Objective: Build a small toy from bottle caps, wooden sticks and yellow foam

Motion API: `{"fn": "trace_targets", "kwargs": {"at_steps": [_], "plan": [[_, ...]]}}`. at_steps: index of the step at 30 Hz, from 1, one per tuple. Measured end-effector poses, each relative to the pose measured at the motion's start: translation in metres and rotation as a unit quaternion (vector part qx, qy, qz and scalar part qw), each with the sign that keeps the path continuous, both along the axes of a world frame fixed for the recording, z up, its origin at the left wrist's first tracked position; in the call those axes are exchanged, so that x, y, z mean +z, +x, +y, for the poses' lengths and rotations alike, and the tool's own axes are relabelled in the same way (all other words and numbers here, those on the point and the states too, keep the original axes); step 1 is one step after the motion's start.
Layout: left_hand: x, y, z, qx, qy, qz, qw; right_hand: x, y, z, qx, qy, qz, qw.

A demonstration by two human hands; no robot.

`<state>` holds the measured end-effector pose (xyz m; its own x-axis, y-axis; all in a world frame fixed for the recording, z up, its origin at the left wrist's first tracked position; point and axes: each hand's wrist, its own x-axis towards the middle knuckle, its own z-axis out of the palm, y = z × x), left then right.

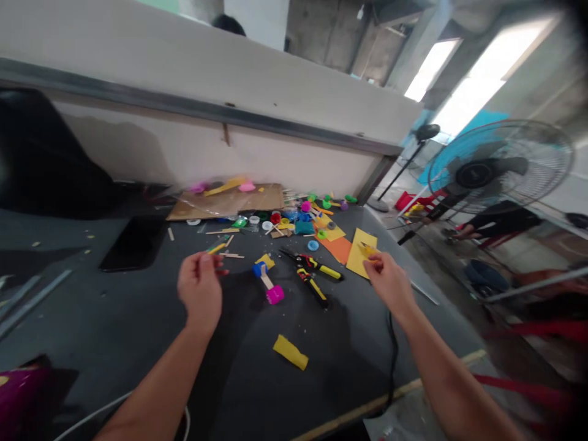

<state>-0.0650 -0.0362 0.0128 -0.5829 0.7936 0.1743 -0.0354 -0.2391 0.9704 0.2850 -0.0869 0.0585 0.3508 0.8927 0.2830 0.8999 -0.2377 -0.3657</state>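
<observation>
My left hand (pixel 201 288) is raised over the table with its fingers curled together. A thin yellow-and-green stick (pixel 217 248) shows just beyond its fingertips; whether the hand grips it is unclear. On the right, my right hand (pixel 389 283) pinches a small yellow piece (pixel 367 248) above a yellow sheet (pixel 359 262). Between the hands lies a small assembly of a wooden stick (pixel 266 279) with a blue cap (pixel 260 269) and a magenta cap (pixel 275 294). Yellow-and-black handled pliers (pixel 316 278) rest beside it, jaws pointing away. A yellow strip (pixel 291 352) lies nearer to me.
Colourful bottle caps (pixel 275 218), sticks and paper scraps crowd the back beside cardboard (pixel 257 199). A black phone (pixel 134 244) lies at left. A black cable (pixel 392 355) runs along the right. A standing fan (pixel 500 165) is beyond the table, and a person's leg (pixel 466 231) shows behind it.
</observation>
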Motion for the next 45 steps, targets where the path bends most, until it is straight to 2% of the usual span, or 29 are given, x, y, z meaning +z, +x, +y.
{"fn": "trace_targets", "kwargs": {"at_steps": [3, 5, 7, 10, 11, 13, 15, 17, 19, 21, 23, 25, 29, 34, 37, 41, 43, 45], "plan": [[0.006, -0.006, 0.006, 0.077, -0.012, -0.077, 0.994, -0.004, 0.044, 0.004, -0.114, -0.117, -0.033, 0.986], [0.005, -0.008, 0.011, 0.090, -0.034, -0.079, 0.992, -0.010, 0.058, 0.009, -0.150, -0.186, -0.029, 0.970], [0.000, -0.008, 0.014, 0.081, -0.048, -0.068, 0.993, -0.018, 0.065, 0.016, -0.181, -0.212, -0.021, 0.960], [-0.008, -0.008, 0.014, 0.040, -0.059, -0.008, 0.997, -0.027, 0.074, 0.025, -0.215, -0.205, 0.012, 0.955], [-0.010, -0.008, 0.013, 0.028, -0.067, 0.024, 0.997, -0.029, 0.076, 0.026, -0.221, -0.188, 0.050, 0.956], [-0.014, -0.009, 0.010, -0.010, -0.084, 0.091, 0.992, -0.030, 0.080, 0.026, -0.227, -0.133, 0.170, 0.950], [-0.016, -0.009, 0.008, -0.038, -0.097, 0.136, 0.985, -0.026, 0.079, 0.020, -0.225, -0.086, 0.303, 0.922], [-0.017, -0.011, 0.007, -0.055, -0.113, 0.159, 0.979, -0.018, 0.072, 0.011, -0.195, -0.069, 0.357, 0.911], [-0.017, -0.011, 0.006, -0.065, -0.128, 0.224, 0.964, -0.006, 0.060, 0.001, -0.143, -0.039, 0.423, 0.894], [-0.015, -0.012, 0.005, -0.070, -0.127, 0.315, 0.938, 0.007, 0.044, -0.007, -0.043, 0.019, 0.569, 0.821], [-0.015, -0.011, 0.004, -0.069, -0.113, 0.394, 0.910, 0.018, 0.026, -0.009, 0.057, 0.025, 0.662, 0.747], [-0.016, -0.011, 0.005, -0.070, -0.094, 0.448, 0.886, 0.026, 0.005, -0.003, 0.121, -0.008, 0.685, 0.718], [-0.024, -0.012, 0.009, -0.066, -0.057, 0.492, 0.866, 0.030, -0.045, 0.022, 0.210, -0.091, 0.648, 0.726], [-0.024, -0.012, 0.007, -0.063, -0.043, 0.448, 0.891, 0.018, -0.094, 0.035, 0.296, -0.119, 0.684, 0.656], [-0.016, -0.006, 0.000, -0.089, -0.001, 0.426, 0.900, 0.005, -0.100, 0.029, 0.308, -0.138, 0.680, 0.651], [-0.013, 0.004, -0.004, -0.208, 0.041, 0.446, 0.869, -0.005, -0.096, 0.022, 0.288, -0.123, 0.690, 0.652], [-0.015, 0.007, -0.003, -0.225, 0.029, 0.457, 0.860, -0.004, -0.096, 0.020, 0.290, -0.110, 0.692, 0.652], [-0.018, 0.008, 0.000, -0.222, 0.010, 0.462, 0.858, -0.002, -0.098, 0.019, 0.296, -0.109, 0.672, 0.670]]}}
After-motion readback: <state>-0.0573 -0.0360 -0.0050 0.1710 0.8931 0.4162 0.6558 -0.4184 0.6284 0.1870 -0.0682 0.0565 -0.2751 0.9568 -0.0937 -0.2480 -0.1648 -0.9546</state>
